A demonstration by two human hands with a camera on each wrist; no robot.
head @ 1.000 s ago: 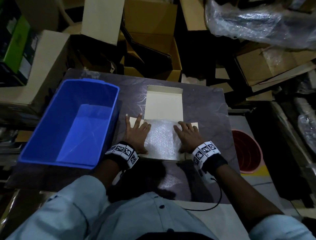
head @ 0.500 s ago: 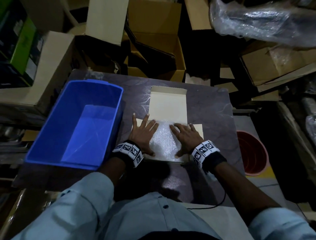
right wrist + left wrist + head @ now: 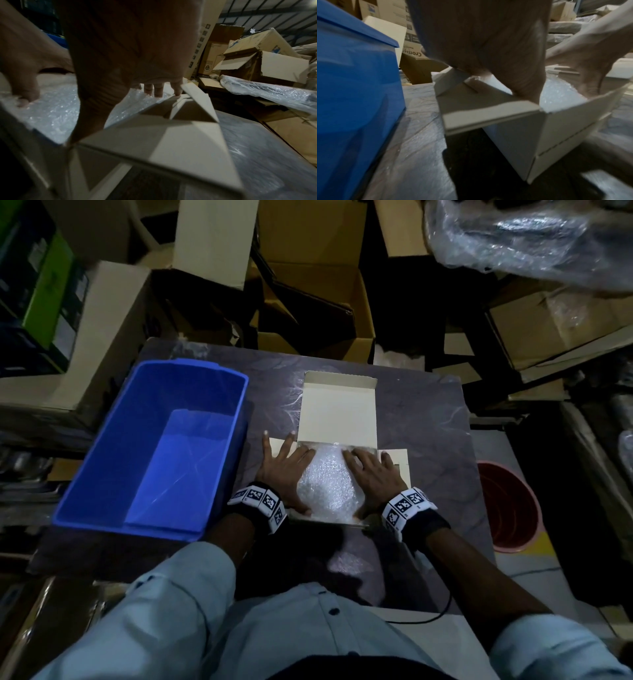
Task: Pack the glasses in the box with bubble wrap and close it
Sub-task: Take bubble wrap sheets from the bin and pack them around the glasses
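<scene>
A small white cardboard box (image 3: pixel 337 412) sits open on the dark table, its lid laid back away from me and its side flaps spread out. Bubble wrap (image 3: pixel 327 486) fills the box's inside; the glasses are hidden under it. My left hand (image 3: pixel 286 467) lies flat with fingers spread over the left flap and the wrap's left edge. My right hand (image 3: pixel 375 470) presses flat on the wrap's right side, its fingers reaching toward the middle. In the wrist views the left flap (image 3: pixel 488 108) and right flap (image 3: pixel 171 142) stick out beside the wrap (image 3: pixel 56 112).
A large empty blue plastic bin (image 3: pixel 154 446) stands on the table just left of the box. A red bucket (image 3: pixel 510 508) stands on the floor at the right. Open cardboard cartons (image 3: pixel 308 302) and plastic-wrapped bundles (image 3: pixel 534 237) crowd the space beyond the table's far edge.
Both hands have slid inward and a little forward over the bubble wrap, pressing it down into the box. The box and bin have stayed in place.
</scene>
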